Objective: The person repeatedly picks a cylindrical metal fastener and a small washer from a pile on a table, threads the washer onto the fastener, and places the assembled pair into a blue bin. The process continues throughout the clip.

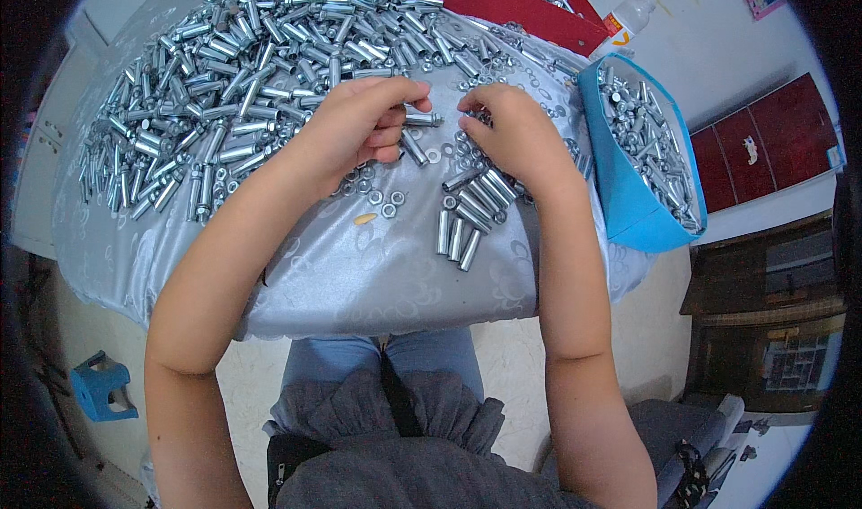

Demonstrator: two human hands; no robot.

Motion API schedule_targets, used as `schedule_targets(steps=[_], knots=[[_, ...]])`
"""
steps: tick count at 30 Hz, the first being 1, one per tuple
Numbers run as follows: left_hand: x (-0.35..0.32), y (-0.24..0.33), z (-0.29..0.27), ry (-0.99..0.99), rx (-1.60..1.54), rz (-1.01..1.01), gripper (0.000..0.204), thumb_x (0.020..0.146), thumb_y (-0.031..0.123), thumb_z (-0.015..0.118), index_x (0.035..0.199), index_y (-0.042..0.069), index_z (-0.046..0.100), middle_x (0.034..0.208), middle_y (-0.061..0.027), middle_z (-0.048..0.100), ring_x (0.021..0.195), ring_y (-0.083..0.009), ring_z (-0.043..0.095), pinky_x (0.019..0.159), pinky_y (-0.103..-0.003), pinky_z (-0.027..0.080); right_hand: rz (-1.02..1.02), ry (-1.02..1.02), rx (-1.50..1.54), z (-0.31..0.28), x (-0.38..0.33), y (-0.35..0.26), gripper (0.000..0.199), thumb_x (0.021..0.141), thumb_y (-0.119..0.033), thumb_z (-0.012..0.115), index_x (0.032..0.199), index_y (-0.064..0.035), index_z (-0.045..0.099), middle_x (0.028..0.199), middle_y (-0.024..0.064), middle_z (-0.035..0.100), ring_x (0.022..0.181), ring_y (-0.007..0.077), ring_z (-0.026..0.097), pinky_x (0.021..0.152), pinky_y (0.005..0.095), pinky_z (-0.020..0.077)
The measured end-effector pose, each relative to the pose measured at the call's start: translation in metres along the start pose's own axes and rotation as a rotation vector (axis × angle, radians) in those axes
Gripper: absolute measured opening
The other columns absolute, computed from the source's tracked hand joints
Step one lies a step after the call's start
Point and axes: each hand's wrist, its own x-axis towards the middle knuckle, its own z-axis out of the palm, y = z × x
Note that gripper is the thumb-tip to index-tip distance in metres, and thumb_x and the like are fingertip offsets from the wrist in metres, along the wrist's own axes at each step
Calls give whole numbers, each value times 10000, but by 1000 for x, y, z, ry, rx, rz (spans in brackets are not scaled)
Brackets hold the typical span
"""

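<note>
My left hand is closed, its fingers curled around a metal anchor bolt whose nut end sticks out to the right. A short gap away, my right hand has its fingers bent towards the thumb over loose washers and nuts; whatever lies between its fingertips is too small to make out. Below it, several metal sleeves lie bunched on the silvery tablecloth. Loose nuts and a flat washer are scattered between and below the hands.
A large heap of anchor bolts covers the table's far left. To the right stands a blue fabric bin full of bolts. Behind are a red box and a white bottle. A small yellow piece lies near the nuts.
</note>
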Motion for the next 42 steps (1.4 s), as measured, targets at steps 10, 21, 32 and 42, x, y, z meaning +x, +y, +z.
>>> schedule_targets(steps=[10, 21, 32, 42], knots=[[0, -1, 1, 33, 42, 3, 235, 829, 259, 539, 815, 24, 551, 532, 75, 268, 422, -35, 252, 400, -209, 227, 57, 156, 601, -5, 5, -22, 177, 761, -87, 622, 917, -8, 597, 831, 79, 617, 770, 150, 589, 692, 251, 463], [0, -2, -2, -21, 11, -4, 237, 849, 277, 487, 770, 58, 534, 526, 79, 269, 415, -37, 243, 400, -214, 231, -2, 97, 1051, -6, 5, -36, 269, 750, 3, 624, 999, 43, 530, 921, 112, 590, 817, 150, 594, 740, 235, 482], [-1, 1, -2, -26, -35, 1, 245, 847, 307, 479, 762, 79, 510, 527, 82, 277, 414, -38, 248, 398, -220, 236, -141, 155, 974, -4, 5, -37, 245, 716, 9, 626, 949, 12, 551, 910, 93, 605, 835, 156, 598, 760, 259, 467], [-1, 1, 3, 141, 28, 100, 250, 882, 303, 450, 857, 54, 451, 539, 51, 291, 421, -49, 261, 382, -210, 252, -175, 164, 690, -7, 3, -38, 247, 743, -42, 632, 982, -26, 575, 886, 64, 613, 829, 123, 585, 747, 248, 458]])
